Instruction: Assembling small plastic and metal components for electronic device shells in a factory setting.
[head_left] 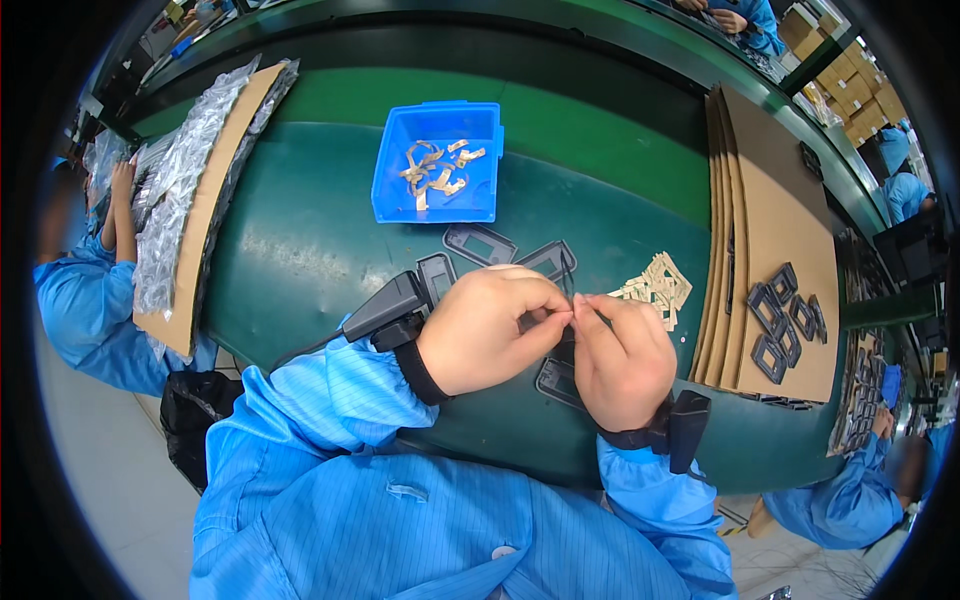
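Note:
My left hand [488,328] and my right hand [628,358] meet over the green table, thumbs and forefingers pinched tip to tip. What they pinch is too small to make out; a thin dark edge shows just above the fingertips. Around them lie dark grey plastic housings with rectangular windows: one housing [480,243] beyond my left hand, another housing [548,258] behind the fingertips, a third housing [436,276] by my left wrist. Partly covered by my right hand is one more housing [560,382]. A pile of small cream-coloured strips [660,288] sits just beyond my right hand.
A blue bin [438,207] with curled tan strips stands at the far middle. Cardboard sheets [775,220] on the right carry several black frames [770,357]. More cardboard [205,215] with clear plastic bags lies left. Co-workers in blue sit on both sides. Dark devices are strapped to my wrists.

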